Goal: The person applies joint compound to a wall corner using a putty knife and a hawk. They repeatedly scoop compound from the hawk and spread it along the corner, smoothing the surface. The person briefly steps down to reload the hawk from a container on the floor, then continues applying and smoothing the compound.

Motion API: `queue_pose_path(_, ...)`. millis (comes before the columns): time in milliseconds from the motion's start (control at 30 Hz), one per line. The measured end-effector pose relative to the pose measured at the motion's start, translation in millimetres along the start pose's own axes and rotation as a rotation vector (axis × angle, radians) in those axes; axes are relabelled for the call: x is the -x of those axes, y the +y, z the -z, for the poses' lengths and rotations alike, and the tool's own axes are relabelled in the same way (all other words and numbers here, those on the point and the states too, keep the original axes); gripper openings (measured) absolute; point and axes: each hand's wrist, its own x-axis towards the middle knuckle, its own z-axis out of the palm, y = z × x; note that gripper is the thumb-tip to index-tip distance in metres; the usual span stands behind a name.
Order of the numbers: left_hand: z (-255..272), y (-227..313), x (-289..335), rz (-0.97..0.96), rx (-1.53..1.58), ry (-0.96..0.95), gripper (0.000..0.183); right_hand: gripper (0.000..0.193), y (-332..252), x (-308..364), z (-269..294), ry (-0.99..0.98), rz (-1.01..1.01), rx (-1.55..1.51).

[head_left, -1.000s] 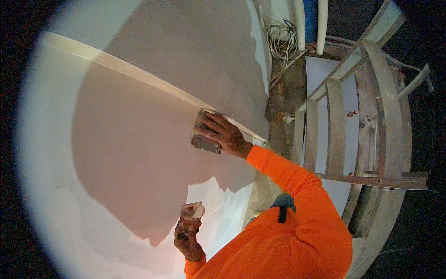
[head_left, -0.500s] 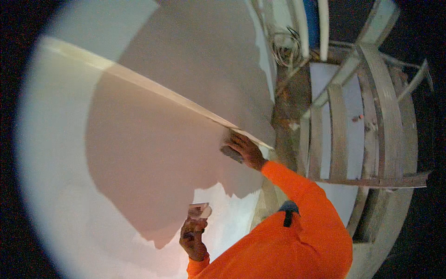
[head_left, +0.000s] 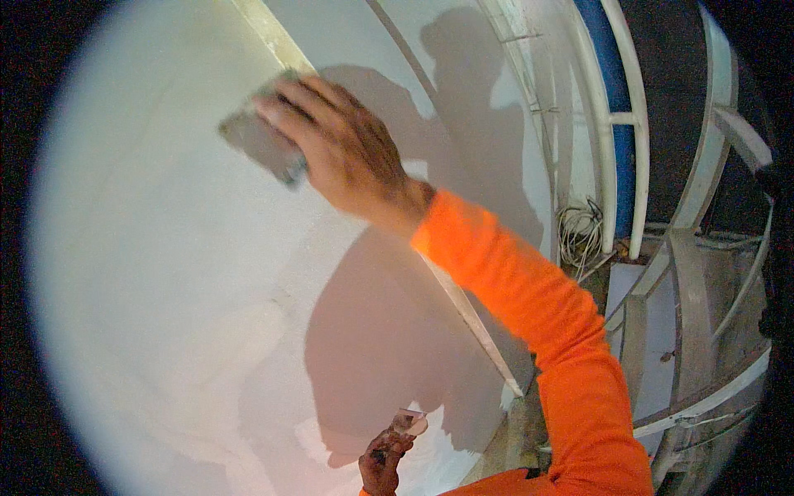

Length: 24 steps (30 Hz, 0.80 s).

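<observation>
My right hand (head_left: 351, 149), at the end of an outstretched orange sleeve, is closed around a grey rectangular sanding pad (head_left: 263, 142). Motion blurs the fingertips and the pad. It lies against the pale wall face (head_left: 198, 248), beside the cream-coloured edge strip (head_left: 269, 33). Low in the view, my left hand (head_left: 382, 463) is closed on a small scraper (head_left: 408, 416) with a straight edge and a pale rounded lump on it. The left hand is held in front of the wall, apart from the right, and its sleeve is mostly out of view.
My shadow falls across the wall and beyond the strip. To the right are a coil of pale cable (head_left: 581, 231), a blue upright panel (head_left: 614, 124) between white pipes, and a wooden frame (head_left: 691, 289) with several slats.
My right hand has moved far up and left along the edge strip with the sanding pad. The view has shifted, and my left hand still holds the scraper low down.
</observation>
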Motion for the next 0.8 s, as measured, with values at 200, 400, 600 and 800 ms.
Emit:
queue_pose_path(200,-4.2,6.1,1.2,-0.024,-0.175,0.059,0.026,0.039,15.4,-75.6,-44.0,-0.053,0.015,0.084)
queue_pose_path(400,-17.0,28.7,1.9,0.089,-0.249,0.167,0.024,0.045,13.1,-51.9,-43.0,-0.239,-0.105,0.149)
queue_pose_path(600,-11.3,22.8,0.7,0.03,-0.209,0.123,0.024,0.05,8.5,11.7,-32.3,-0.261,-0.181,0.099)
queue_pose_path(800,1.3,0.2,7.0,-0.021,-0.024,0.064,0.033,0.051,-22.9,47.2,1.4,-0.305,-0.239,0.15)
